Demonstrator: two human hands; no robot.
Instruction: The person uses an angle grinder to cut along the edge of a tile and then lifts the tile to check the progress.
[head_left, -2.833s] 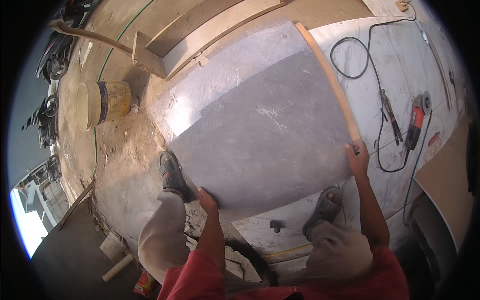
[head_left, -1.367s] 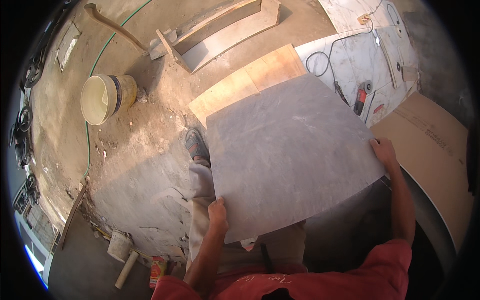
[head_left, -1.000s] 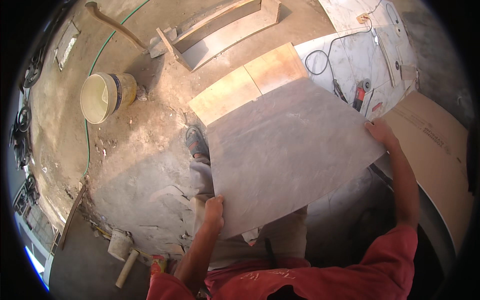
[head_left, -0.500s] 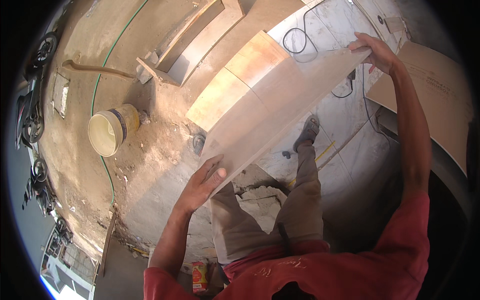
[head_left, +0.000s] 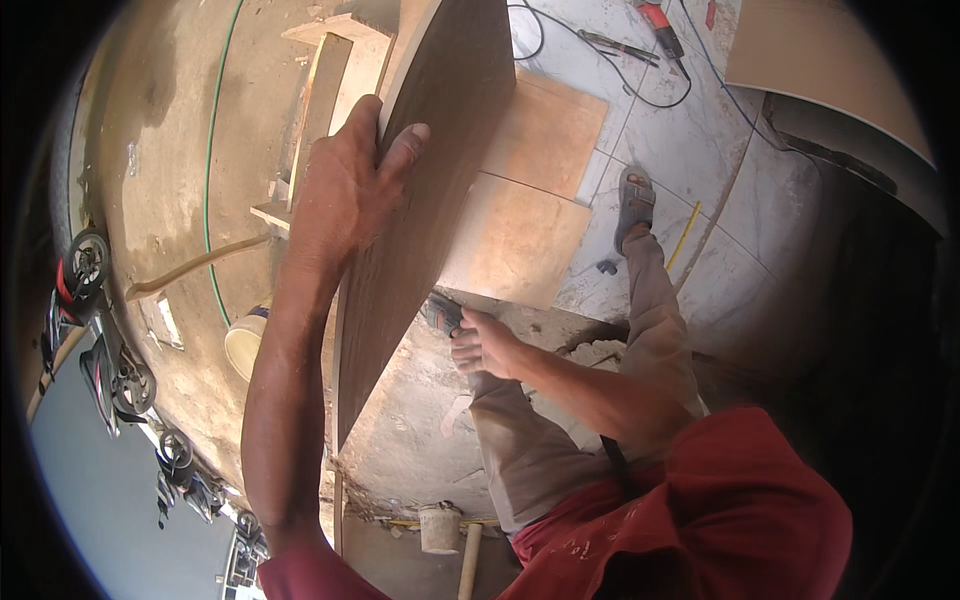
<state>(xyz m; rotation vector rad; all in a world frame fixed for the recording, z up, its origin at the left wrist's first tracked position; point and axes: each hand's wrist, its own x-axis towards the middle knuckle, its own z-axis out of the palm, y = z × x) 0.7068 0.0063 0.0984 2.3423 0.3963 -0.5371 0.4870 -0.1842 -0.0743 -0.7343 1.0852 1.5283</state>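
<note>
My left hand [head_left: 350, 195] is closed on the upper left edge of a large tile [head_left: 430, 170], its thumb on the broad face and its fingers out of sight behind. The tile stands steeply tilted, a dull grey-brown face turned toward me. Free of the tile, my right hand [head_left: 485, 345] is above my leg and next to a sandal, fingers loosely curled and nothing visible in them. Beyond the tile lie orange-brown tiles [head_left: 530, 235] on the ground, alongside white marbled floor tiles [head_left: 660, 130].
A red power tool [head_left: 662, 30] with a dark cord lies at the top. At left are a wooden frame [head_left: 335, 85], a green hose [head_left: 213, 150] and a partly hidden bucket [head_left: 243, 345]. A small pail [head_left: 440, 527] stands low down. Cardboard [head_left: 830, 65] is at upper right.
The tile has swung from a slant across my front to a steep stance at left. My right hand has let go of its far end and come down near my leg.
</note>
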